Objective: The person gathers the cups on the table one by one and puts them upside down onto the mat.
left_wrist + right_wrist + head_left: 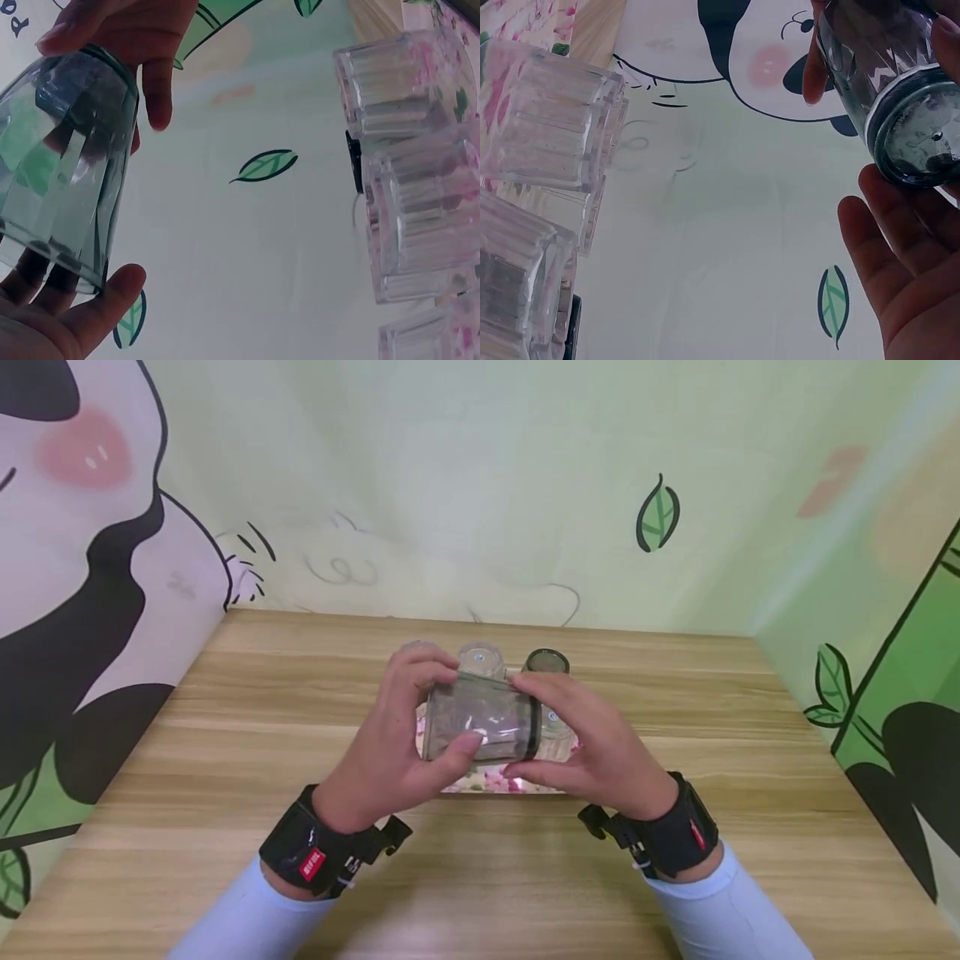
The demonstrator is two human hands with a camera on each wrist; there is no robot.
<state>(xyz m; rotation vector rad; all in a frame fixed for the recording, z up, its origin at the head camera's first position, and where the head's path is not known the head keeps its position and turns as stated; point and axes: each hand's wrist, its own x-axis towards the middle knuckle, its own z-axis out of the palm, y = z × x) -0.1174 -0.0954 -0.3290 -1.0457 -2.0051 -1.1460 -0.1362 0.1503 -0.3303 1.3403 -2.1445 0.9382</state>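
Note:
A grey-tinted clear glass cup lies sideways in the air between both hands, above a floral tray. My left hand grips it at the rim end, thumb along the near side and fingers over the top. At the thick base end, my right hand holds it between thumb and fingers. In the left wrist view, the faceted wall of the cup shows, with the left hand at lower left. The right wrist view shows the cup's round base beside the right fingers.
More cups stand on the tray behind the hands: a clear cup, a dark-tinted cup and another clear cup partly hidden by the right hand. The wooden table meets a painted wall at its back.

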